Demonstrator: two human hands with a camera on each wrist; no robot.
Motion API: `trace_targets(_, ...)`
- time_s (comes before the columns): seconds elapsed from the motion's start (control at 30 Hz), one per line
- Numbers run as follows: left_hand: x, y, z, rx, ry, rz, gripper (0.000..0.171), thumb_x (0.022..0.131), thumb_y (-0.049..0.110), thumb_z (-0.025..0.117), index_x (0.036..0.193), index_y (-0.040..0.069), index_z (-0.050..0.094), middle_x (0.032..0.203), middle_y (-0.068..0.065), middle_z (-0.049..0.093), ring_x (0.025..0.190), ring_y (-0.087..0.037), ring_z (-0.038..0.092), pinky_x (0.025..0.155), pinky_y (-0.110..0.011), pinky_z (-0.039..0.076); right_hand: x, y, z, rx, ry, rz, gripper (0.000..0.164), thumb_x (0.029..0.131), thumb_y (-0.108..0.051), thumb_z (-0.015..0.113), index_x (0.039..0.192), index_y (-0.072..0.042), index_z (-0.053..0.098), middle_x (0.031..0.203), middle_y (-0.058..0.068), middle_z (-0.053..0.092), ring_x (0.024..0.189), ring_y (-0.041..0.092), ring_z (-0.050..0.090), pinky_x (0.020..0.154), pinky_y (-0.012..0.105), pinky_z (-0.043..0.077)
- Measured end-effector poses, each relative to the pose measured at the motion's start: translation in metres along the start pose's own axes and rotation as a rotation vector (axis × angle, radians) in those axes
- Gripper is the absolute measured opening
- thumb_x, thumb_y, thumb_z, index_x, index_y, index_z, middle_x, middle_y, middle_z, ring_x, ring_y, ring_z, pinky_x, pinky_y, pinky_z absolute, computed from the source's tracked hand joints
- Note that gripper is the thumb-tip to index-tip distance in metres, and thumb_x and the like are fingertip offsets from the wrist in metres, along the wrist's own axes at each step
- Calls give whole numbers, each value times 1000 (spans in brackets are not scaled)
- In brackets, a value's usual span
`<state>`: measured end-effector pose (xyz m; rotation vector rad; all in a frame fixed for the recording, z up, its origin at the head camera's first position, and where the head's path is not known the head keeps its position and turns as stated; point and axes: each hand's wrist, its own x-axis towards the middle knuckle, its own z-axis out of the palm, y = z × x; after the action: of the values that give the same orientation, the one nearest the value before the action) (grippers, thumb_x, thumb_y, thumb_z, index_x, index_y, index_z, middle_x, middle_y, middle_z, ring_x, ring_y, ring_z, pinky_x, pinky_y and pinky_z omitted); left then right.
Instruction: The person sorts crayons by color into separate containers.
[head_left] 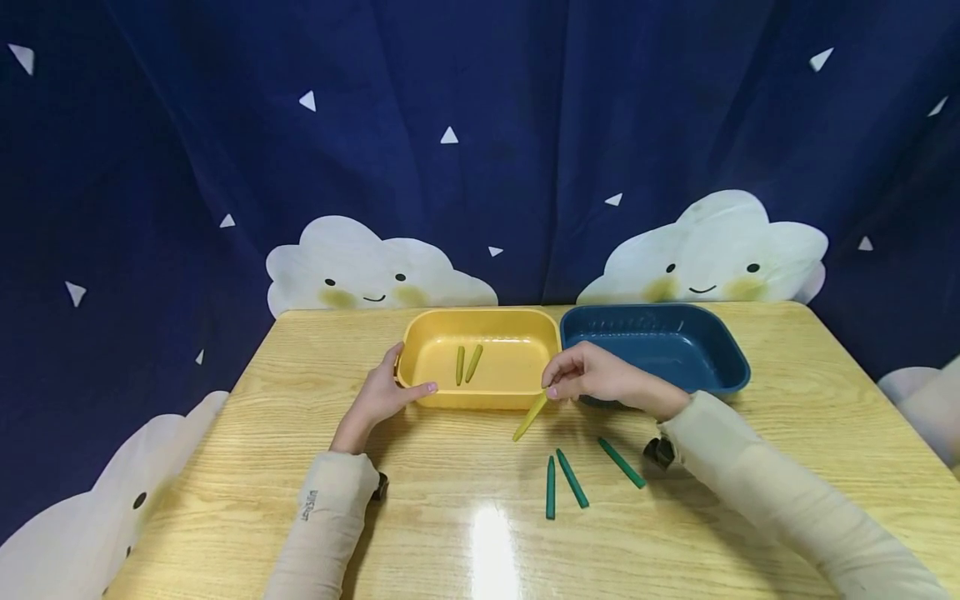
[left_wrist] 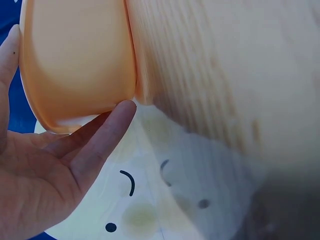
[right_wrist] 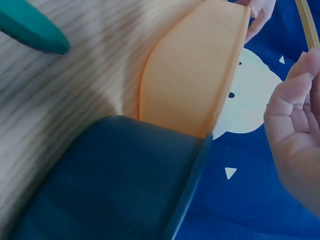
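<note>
A yellow plastic bin (head_left: 480, 401) stands at the back of the table, with two yellow crayons (head_left: 460, 367) lying in it. My left hand (head_left: 378, 396) holds its left end, thumb over the front rim and fingers around the side; the left wrist view shows the fingers (left_wrist: 107, 137) along the bin's outer wall. Between thumb and fingertips, my right hand (head_left: 592, 375) pinches a yellow crayon (head_left: 529, 418), which slants down in front of the bin's right front corner. In the right wrist view that crayon (right_wrist: 306, 20) sticks up from the fingertips.
Touching the yellow bin on its right is a dark blue bin (head_left: 738, 367), partly hidden by my right hand. Several green crayons (head_left: 572, 477) lie on the wooden table (head_left: 420, 508) in front. A navy curtain (head_left: 510, 100) with clouds hangs right behind the table.
</note>
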<state>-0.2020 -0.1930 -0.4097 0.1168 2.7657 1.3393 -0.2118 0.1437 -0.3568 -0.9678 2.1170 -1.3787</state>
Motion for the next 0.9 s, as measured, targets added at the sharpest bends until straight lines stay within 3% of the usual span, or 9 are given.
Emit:
trace_targets(0.13, 1, 1, 0, 13, -1, -15, 98, 76, 35, 73, 144, -2, 13, 135, -30, 35, 120, -38, 41, 94, -47, 37, 4, -3, -4, 18, 37, 41, 11, 85, -3, 62, 91, 6, 64, 71, 10, 63, 57, 15, 55, 54, 26, 46)
trace_targets(0.43, 1, 1, 0, 8, 3, -11, 98, 76, 34, 74, 144, -2, 13, 137, -30, 33, 120, -39, 40, 93, -48, 38, 12, -7, -12, 28, 111, 70, 20, 86, -6, 61, 97, 11, 61, 80, 25, 61, 61, 18, 55, 60, 38, 48)
trace_targets(0.7, 1, 1, -1, -5, 3, -14, 98, 76, 35, 74, 144, -1, 13, 137, -29, 32, 121, -38, 40, 94, -48, 37, 21, -4, -20, 108, 182, 114, 24, 85, -8, 63, 99, 11, 61, 74, 11, 63, 68, 34, 55, 61, 40, 48)
trace_targets(0.9, 1, 1, 0, -7, -3, -15, 98, 76, 35, 74, 144, -1, 13, 137, -29, 33, 120, -38, 41, 93, -48, 38, 27, -3, -24, 152, 219, 130, 26, 86, -8, 63, 101, 12, 59, 76, 16, 60, 66, 22, 56, 61, 38, 48)
